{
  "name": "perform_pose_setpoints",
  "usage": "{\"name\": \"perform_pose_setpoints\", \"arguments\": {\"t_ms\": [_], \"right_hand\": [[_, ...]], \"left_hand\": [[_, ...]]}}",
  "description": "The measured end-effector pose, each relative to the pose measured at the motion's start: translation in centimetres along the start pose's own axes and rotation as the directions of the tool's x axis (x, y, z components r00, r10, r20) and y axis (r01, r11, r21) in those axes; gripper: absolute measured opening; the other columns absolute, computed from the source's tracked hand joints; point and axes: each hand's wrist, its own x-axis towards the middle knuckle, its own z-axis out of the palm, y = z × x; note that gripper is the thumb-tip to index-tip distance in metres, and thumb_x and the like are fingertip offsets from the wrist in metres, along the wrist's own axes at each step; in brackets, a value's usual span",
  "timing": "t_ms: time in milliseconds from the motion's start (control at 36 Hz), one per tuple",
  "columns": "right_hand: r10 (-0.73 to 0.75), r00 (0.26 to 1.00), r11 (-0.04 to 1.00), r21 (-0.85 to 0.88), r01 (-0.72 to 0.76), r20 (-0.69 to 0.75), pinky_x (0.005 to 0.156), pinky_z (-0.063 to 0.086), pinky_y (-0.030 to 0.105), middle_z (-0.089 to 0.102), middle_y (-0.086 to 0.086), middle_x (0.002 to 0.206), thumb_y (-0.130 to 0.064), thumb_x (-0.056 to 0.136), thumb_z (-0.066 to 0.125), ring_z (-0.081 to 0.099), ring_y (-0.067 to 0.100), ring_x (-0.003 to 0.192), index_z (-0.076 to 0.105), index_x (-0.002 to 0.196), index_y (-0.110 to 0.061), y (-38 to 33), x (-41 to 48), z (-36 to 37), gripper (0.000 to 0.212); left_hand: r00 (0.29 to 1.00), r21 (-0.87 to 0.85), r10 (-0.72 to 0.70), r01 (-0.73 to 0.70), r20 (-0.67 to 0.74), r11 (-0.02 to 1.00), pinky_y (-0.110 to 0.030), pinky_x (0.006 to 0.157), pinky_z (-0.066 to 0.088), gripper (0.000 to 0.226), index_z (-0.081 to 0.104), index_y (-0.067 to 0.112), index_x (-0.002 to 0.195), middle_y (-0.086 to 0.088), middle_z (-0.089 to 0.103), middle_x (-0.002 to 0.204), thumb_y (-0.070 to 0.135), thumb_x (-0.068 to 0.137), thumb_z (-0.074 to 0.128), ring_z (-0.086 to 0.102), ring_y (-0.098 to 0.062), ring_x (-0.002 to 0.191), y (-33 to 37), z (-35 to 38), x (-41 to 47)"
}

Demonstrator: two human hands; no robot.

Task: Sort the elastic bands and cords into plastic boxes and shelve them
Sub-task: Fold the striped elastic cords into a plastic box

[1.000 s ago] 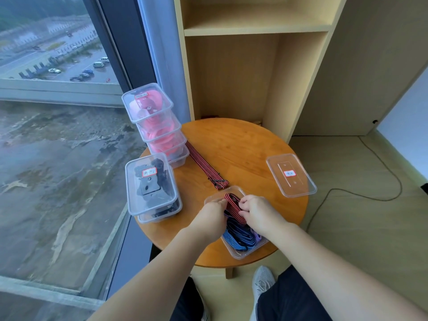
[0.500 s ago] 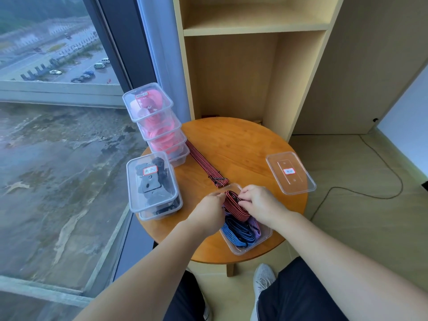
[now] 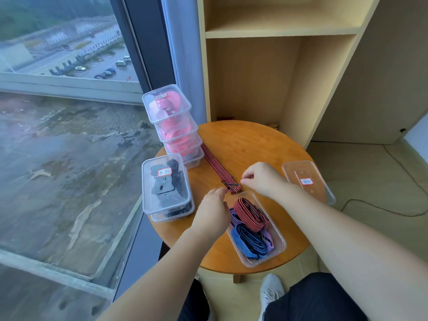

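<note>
An open plastic box (image 3: 280, 242) stands at the round table's near edge. It holds a coiled red striped band (image 3: 249, 213), a blue band (image 3: 249, 243) and a purple one (image 3: 268, 238). Just beyond the box, a long red striped band (image 3: 216, 166) lies flat on the table. My left hand (image 3: 212, 213) reaches to that band's near end, and its fingertips pinch the end by the black hook. My right hand (image 3: 261, 179) hovers at the same end with thumb and forefinger curled together. I see nothing in it.
The box's lid (image 3: 308, 181) lies at the table's right edge. A stack of lidded boxes with black straps (image 3: 165, 186) and a taller stack with pink bands (image 3: 172, 122) stand on the left. The wooden shelf unit (image 3: 278, 33) rises behind the table (image 3: 254, 144).
Both hands let go of the coiled red striped band, which now lies in the box, and moved forward to the near end of the long band on the table.
</note>
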Motion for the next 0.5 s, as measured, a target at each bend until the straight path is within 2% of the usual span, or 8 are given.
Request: {"name": "perform_pose_setpoints", "arguments": {"t_ms": [167, 222, 278, 389, 500], "right_hand": [[0.068, 0.993, 0.995, -0.085, -0.06, 0.095, 0.083, 0.051, 0.033, 0.07, 0.007, 0.101, -0.034, 0.091, 0.067, 0.063, 0.027, 0.098, 0.07, 0.1, -0.014, 0.0, 4.0, 1.6, 0.022], [0.088, 0.988, 0.993, -0.089, -0.077, 0.129, 0.092, 0.05, 0.035, 0.067, 0.008, 0.118, -0.036, 0.09, 0.068, 0.062, 0.026, 0.109, 0.066, 0.119, -0.012, 0.1, 5.2, 2.5, 0.038], [0.119, 0.979, 0.989, -0.111, -0.102, 0.163, 0.096, 0.05, 0.04, 0.064, 0.008, 0.126, -0.039, 0.087, 0.07, 0.061, 0.027, 0.113, 0.06, 0.128, -0.01, 0.2, 6.1, 3.3, 0.052], [0.165, 0.962, 0.976, -0.174, -0.128, 0.219, 0.094, 0.051, 0.042, 0.064, 0.011, 0.125, -0.044, 0.078, 0.077, 0.06, 0.03, 0.113, 0.058, 0.126, -0.007, 0.5, 7.8, 4.7, 0.063], [0.18, 0.959, 0.97, -0.199, -0.137, 0.218, 0.093, 0.052, 0.038, 0.063, 0.01, 0.126, -0.04, 0.075, 0.081, 0.06, 0.03, 0.114, 0.056, 0.128, -0.008, 0.6, 8.9, 5.3, 0.067]], "left_hand": [[0.996, -0.049, -0.045, 0.041, -0.08, 0.998, -0.021, 0.098, 0.039, 0.043, 0.051, 0.015, 0.138, -0.002, 0.053, 0.137, 0.006, 0.097, 0.043, 0.05, -0.017, 0.125, -0.6, 1.0, 1.0], [0.995, -0.058, -0.045, 0.039, -0.093, 0.998, -0.017, 0.096, 0.037, 0.042, 0.053, 0.014, 0.136, -0.002, 0.054, 0.135, 0.005, 0.096, 0.043, 0.051, -0.016, 0.124, -0.8, 1.3, 1.4], [0.994, -0.064, -0.051, 0.044, -0.1, 0.997, -0.014, 0.092, 0.033, 0.042, 0.054, 0.014, 0.135, -0.001, 0.055, 0.134, 0.005, 0.095, 0.044, 0.051, -0.015, 0.123, -1.0, 1.5, 1.7], [0.993, -0.084, -0.063, 0.055, -0.103, 0.995, -0.014, 0.092, 0.033, 0.041, 0.055, 0.016, 0.133, 0.001, 0.055, 0.132, 0.005, 0.094, 0.045, 0.051, -0.014, 0.122, -1.3, 1.8, 2.3], [0.992, -0.098, -0.076, 0.066, -0.106, 0.993, -0.014, 0.093, 0.033, 0.043, 0.054, 0.015, 0.133, 0.001, 0.055, 0.131, 0.004, 0.093, 0.045, 0.051, -0.013, 0.122, -1.4, 2.0, 2.8]]}}
